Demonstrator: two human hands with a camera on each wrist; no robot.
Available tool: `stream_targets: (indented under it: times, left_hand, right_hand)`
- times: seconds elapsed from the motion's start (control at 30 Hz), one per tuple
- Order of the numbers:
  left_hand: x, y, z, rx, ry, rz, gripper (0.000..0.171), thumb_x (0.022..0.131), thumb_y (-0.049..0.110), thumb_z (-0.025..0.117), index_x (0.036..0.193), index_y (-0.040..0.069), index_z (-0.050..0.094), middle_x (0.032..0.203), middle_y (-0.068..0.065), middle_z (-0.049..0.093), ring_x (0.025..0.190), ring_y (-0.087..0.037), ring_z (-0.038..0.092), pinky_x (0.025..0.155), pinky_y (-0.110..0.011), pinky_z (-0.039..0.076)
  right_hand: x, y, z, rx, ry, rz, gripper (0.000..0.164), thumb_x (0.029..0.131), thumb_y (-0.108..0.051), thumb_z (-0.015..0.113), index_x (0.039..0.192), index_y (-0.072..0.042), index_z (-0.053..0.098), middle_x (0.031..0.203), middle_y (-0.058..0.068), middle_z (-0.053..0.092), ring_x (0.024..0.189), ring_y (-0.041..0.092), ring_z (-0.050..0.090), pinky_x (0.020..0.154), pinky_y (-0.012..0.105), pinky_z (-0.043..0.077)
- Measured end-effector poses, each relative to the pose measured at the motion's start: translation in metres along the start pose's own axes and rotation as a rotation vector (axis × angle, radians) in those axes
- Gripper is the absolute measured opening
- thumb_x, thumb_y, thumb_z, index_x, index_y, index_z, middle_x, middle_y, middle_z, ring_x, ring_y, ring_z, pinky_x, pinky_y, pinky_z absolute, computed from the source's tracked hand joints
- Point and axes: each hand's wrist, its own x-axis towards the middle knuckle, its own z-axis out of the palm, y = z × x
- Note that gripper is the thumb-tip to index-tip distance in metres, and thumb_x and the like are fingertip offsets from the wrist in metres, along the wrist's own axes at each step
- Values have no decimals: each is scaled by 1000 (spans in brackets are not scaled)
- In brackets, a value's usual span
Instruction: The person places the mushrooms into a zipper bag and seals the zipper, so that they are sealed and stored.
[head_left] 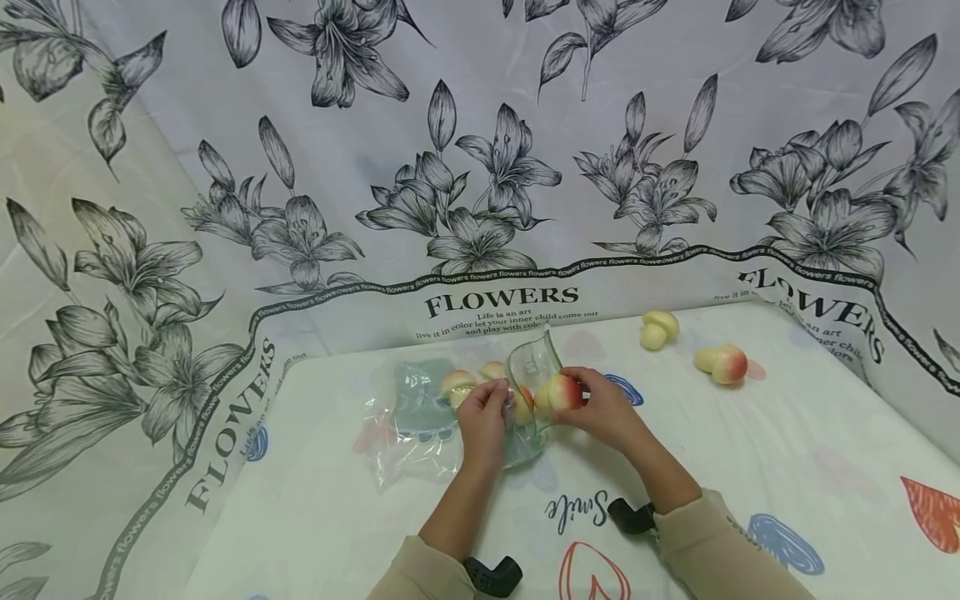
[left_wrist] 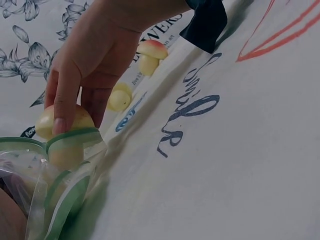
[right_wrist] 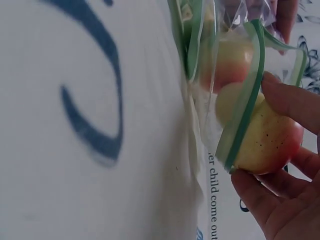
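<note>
A clear zip bag (head_left: 420,458) with a green seal lies on the bed-like white surface, its mouth raised and parted toward the right. Inside it are several yellow-and-red toy mushrooms (head_left: 457,385). My left hand (head_left: 482,421) pinches the bag near its mouth; its fingers are mostly hidden in its own wrist view. With my right hand (head_left: 607,412) I grip another toy mushroom (right_wrist: 272,140) by its rounded cap. The stem of that mushroom is through the bag's opening, while the cap is still at the green seal (right_wrist: 245,112).
Two loose toy mushrooms, one pale yellow (head_left: 658,330) and one with a red cap (head_left: 726,364), lie to the right at the back. A flower-printed curtain (head_left: 480,200) hangs behind the surface. The white cloth (head_left: 817,417) carries printed hearts and lettering.
</note>
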Motion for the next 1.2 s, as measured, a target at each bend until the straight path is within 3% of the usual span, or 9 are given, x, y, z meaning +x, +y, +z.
stream_targets:
  times: [0.3, 0.7, 0.87, 1.03, 1.2]
  left_hand:
    - [0, -2, 0, -30, -26, 5, 13, 91, 7, 66, 90, -6, 67, 72, 0, 64, 63, -8, 60, 51, -15, 45]
    - [0, -6, -1, -31, -43, -4, 11, 93, 4, 63, 90, -6, 68, 76, -1, 65, 64, -8, 60, 52, -15, 45]
    - [0, -7, -1, -28, -38, 6, 10, 92, 4, 63, 89, -5, 68, 75, -1, 66, 63, -8, 61, 52, -15, 46]
    - [0, -7, 0, -25, -37, 0, 11, 92, 6, 65, 90, -5, 68, 74, 0, 65, 63, -8, 61, 52, -15, 45]
    - [0, -5, 0, -23, -30, -1, 13, 91, 5, 66, 91, -8, 68, 70, 1, 64, 61, -7, 59, 52, -15, 44]
  right_hand:
    - [0, 0, 3, -36, 2, 15, 77, 70, -35, 88, 138, -19, 53, 122, 7, 65, 105, 25, 61, 80, 37, 53]
    - [2, 3, 4, -37, -55, 86, 76, 74, -32, 84, 140, -10, 53, 121, 11, 64, 102, 25, 62, 75, 33, 53]
    - [1, 5, 1, 10, -11, 111, 65, 78, -30, 81, 132, -4, 56, 119, 14, 64, 106, 28, 63, 75, 34, 54]
    - [0, 4, -1, 9, 58, 124, 49, 79, -33, 81, 116, -6, 64, 108, 9, 70, 99, 24, 66, 72, 32, 53]
    - [0, 4, 2, 28, 52, 92, 39, 80, -29, 80, 112, -8, 71, 104, 6, 74, 95, 21, 69, 72, 30, 52]
